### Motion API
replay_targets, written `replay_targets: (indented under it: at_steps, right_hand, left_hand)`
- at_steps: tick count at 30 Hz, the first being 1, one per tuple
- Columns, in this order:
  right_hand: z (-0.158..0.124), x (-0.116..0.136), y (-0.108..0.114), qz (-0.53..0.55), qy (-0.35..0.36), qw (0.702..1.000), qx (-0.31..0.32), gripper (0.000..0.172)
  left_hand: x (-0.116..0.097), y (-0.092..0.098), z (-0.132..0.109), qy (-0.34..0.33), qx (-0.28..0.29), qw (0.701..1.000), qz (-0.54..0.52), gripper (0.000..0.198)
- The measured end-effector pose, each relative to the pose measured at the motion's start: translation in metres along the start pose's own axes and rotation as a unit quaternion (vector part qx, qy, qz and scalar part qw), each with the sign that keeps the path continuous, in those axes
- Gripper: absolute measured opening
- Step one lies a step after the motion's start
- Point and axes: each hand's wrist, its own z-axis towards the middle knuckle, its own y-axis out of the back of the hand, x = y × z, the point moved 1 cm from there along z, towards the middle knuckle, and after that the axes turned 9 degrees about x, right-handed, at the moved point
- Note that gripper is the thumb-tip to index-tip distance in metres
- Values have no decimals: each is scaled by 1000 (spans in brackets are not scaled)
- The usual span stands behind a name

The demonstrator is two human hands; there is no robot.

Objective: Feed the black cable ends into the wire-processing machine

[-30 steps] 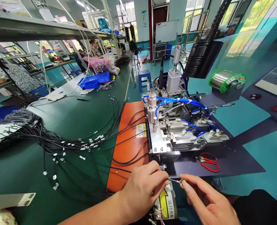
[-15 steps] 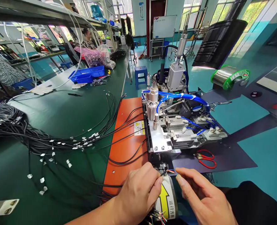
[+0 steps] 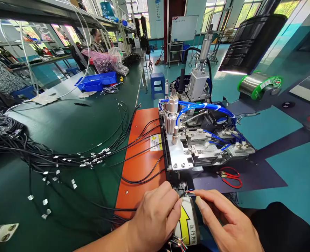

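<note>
Both hands (image 3: 155,217) (image 3: 223,220) at stripped wire ends (image 3: 190,191)

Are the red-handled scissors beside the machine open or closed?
Closed, as far as shows: the red-handled scissors lie flat on the dark mat, handle loops close together, blades pointing left.

The desk (image 3: 73,126) is dark green, the plate (image 3: 141,154) orange, the cables (image 3: 39,154) black with silver tags, the hoses (image 3: 197,106) blue, the scissors (image 3: 229,176) red-handled, the arrow label (image 3: 186,224) yellow on white, the tray (image 3: 95,81) blue.
</note>
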Motion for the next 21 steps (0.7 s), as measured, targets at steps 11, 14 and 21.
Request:
replay_targets:
  at_steps: [11, 14, 21]
  right_hand:
    - [6, 3, -5, -54, 131, 990, -5, 16]
    - [8, 7, -14, 2, 55, 998, -13, 11]
    - [5, -2, -6, 27, -66, 992, -100, 14]
  left_hand:
    - [0, 1, 4, -21, 4, 1000, 8, 23]
    - [0, 1, 3, -30, 5, 1000, 5, 23]
    - [2, 0, 0, -11, -15, 1000, -24, 19]
